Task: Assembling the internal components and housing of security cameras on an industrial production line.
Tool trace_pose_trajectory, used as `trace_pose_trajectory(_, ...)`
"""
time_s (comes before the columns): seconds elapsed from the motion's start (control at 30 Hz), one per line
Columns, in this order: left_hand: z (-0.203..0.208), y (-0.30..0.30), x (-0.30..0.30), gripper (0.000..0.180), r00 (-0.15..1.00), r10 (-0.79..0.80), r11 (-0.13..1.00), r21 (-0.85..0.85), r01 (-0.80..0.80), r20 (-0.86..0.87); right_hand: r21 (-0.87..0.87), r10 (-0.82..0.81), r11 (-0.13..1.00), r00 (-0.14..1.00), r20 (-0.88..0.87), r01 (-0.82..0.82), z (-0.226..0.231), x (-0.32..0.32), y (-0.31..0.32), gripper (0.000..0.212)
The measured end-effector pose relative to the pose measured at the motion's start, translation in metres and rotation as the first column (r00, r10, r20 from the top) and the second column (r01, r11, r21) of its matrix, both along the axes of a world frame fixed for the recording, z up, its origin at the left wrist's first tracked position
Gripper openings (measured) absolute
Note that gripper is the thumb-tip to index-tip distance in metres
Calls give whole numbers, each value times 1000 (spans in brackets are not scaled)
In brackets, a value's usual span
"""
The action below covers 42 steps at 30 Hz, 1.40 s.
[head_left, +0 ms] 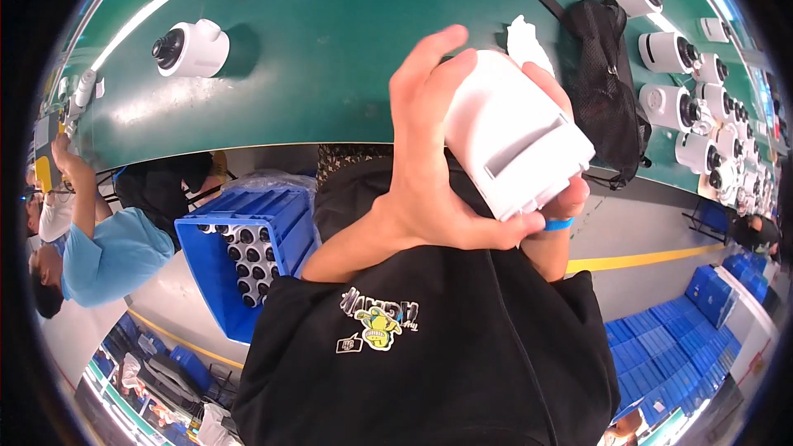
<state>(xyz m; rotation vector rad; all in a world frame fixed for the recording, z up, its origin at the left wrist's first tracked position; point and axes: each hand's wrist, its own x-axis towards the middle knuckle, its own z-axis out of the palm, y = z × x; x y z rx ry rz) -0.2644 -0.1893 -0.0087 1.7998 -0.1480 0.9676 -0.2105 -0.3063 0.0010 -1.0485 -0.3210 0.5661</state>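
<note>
A white rounded device housing point(516, 128), with a recessed slot and a flat bracket-like piece on the side facing me, is held up over the front edge of the green table. My left hand point(421, 149) wraps its left side, thumb at the lower rim and fingers over the top. On the far right side my right hand point(568, 194) grips it; much of that hand is hidden behind the housing, and a blue band circles its wrist. A similar white unit with a black lens-like front point(194, 49) lies on the table to the left.
A black mesh bag point(607, 87) and a crumpled white cloth or glove point(527, 43) lie right of my hands. Several white units point(665, 51) line the table's right side. A blue crate point(223, 272) of units stands lower left, near a person in blue point(120, 256).
</note>
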Motion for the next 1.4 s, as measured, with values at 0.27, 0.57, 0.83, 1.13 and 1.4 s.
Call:
trace_pose_trajectory(0.27, 4, -2, -12, 131, 956, -127, 988, -114, 100, -264, 137, -119, 983, 993, -12, 120, -8, -5, 3, 127)
trace_pose_trajectory(0.57, 4, 8, -15, 122, 976, -144, 987, 42, 152, -166, 155, -40, 988, 941, 335, -14, -11, 2, -8, 115)
trace_pose_trajectory(0.83, 21, 34, 1, 96, 954, -277, 897, 324, 301, -117, 184, 170, 973, 969, -181, -137, -4, 8, -11, 113)
trace_pose_trajectory(1.13, 5, 55, -1, 107, 807, -439, 818, 195, 541, -396, 278, 502, 864, 769, -397, -420, -34, 47, -20, 62)
trace_pose_trajectory(1.4, -9, 71, 12, 114, 814, -432, 879, 19, 476, -389, 278, 560, 820, 598, -574, -501, -53, 58, 1, 90)
